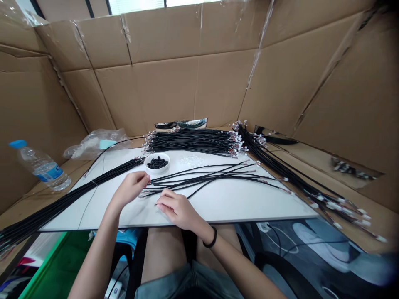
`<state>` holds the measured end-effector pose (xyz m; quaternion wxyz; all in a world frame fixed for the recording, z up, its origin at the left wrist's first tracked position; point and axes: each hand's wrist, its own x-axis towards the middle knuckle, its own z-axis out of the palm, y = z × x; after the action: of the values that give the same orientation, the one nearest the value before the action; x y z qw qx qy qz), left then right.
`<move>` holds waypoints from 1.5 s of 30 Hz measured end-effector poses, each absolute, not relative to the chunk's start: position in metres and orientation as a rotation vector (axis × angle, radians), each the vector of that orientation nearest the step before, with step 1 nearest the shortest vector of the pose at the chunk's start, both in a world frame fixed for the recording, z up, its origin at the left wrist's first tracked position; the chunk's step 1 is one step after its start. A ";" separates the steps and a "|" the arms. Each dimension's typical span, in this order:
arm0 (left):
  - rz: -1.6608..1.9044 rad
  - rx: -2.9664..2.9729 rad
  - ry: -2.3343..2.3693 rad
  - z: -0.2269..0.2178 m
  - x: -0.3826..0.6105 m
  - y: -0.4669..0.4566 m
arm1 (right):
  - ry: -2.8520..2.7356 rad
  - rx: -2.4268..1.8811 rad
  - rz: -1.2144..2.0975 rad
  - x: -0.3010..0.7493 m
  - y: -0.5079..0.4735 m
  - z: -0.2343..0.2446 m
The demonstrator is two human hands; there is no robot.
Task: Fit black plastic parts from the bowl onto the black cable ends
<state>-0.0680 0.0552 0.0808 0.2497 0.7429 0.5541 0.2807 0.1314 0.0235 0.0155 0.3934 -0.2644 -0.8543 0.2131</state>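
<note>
Two bare hands are working at the near edge of a white tabletop (237, 203), with a loose spread of thin black cables (202, 178) fanning out just ahead of them. The left hand (131, 190) is drawn together at the cables' near ends, fingertips bunched, though whether it is pinching a wire is impossible to tell. The right hand (177, 209) is lying loosely curled on the board, just beside those ends and apparently gripping nothing, a black wristband (212, 238) circling its wrist.

Open white surface is stretching to the right of the hands, up to the board's right edge, where the tabletop meets a cardboard-lined shelf (349, 182). A white bowl of small black parts (157, 162) is sitting just past the left hand, and a small heap of clear parts (191, 160) is lying beside it. Beyond them — hemming in the far edge — a thick bundle of connector-tipped cables (193, 141) is stretching across. Further bundles are running off left (62, 199) and right (296, 178), while a water bottle (42, 166) is lying on the left.
</note>
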 end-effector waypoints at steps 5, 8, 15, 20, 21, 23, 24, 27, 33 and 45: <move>0.622 2.219 1.706 0.082 -0.060 0.132 | -2.185 -0.633 0.515 0.131 0.025 0.014; 0.467 2.329 1.713 0.075 -0.052 0.169 | -2.185 -0.626 0.487 0.131 0.025 0.014; 0.139 2.492 1.636 0.065 -0.041 0.200 | -2.197 -0.638 0.445 0.132 0.023 0.016; 0.055 2.520 1.661 0.060 -0.040 0.204 | -2.208 -0.654 0.446 0.132 0.022 0.016; 0.047 2.524 1.670 0.059 -0.040 0.205 | -2.212 -0.657 0.446 0.132 0.022 0.016; 0.039 2.531 1.686 0.060 -0.038 0.206 | -2.219 -0.661 0.445 0.132 0.022 0.017; 0.038 2.534 1.692 0.060 -0.037 0.207 | -2.221 -0.663 0.445 0.132 0.022 0.016; 0.035 2.541 1.708 0.062 -0.033 0.208 | -2.223 -0.664 0.446 0.131 0.023 0.016; 0.058 2.531 1.760 0.063 -0.028 0.206 | -2.205 -0.658 0.477 0.131 0.023 0.014; 0.629 2.420 1.777 0.078 -0.051 0.149 | -2.146 -0.610 0.573 0.131 0.025 0.015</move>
<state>-0.0512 0.1492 0.0781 0.0368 0.7884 0.5788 0.2049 0.1306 0.0249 0.0153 0.4068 -0.2419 -0.8511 0.2273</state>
